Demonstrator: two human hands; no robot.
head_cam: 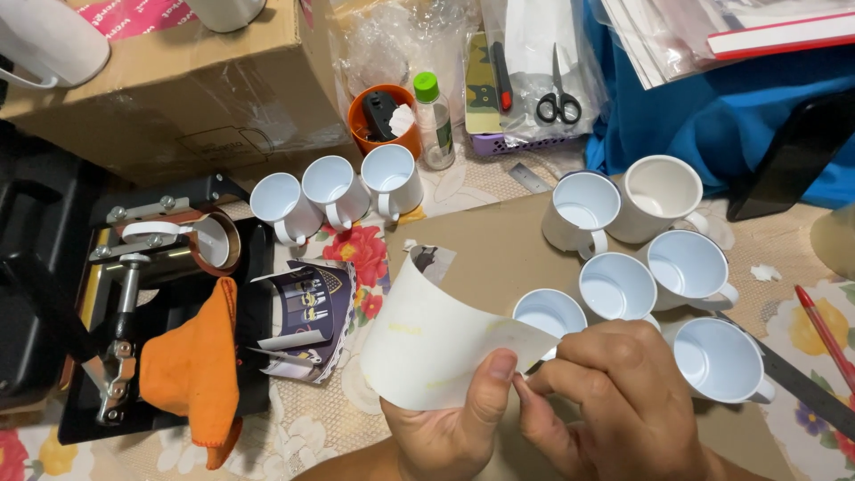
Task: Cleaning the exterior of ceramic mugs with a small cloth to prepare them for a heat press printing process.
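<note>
My left hand (454,419) holds a curved white paper sheet (432,343) by its lower right edge, thumb on top. My right hand (614,396) is beside it, its fingertips pinching at the same corner of the sheet. Just behind my hands stand several white mugs (616,287) on a brown cardboard sheet (485,236). A printed mug lies on its side (307,321) to the left of the paper.
A black mug press (169,267) with an orange glove (191,361) sits at left. Three white mugs (334,191) stand by a cardboard box (178,89). Scissors (558,102), a small bottle (434,111), an orange cup (383,120), a red pen (824,330) and blue cloth (712,107) lie around.
</note>
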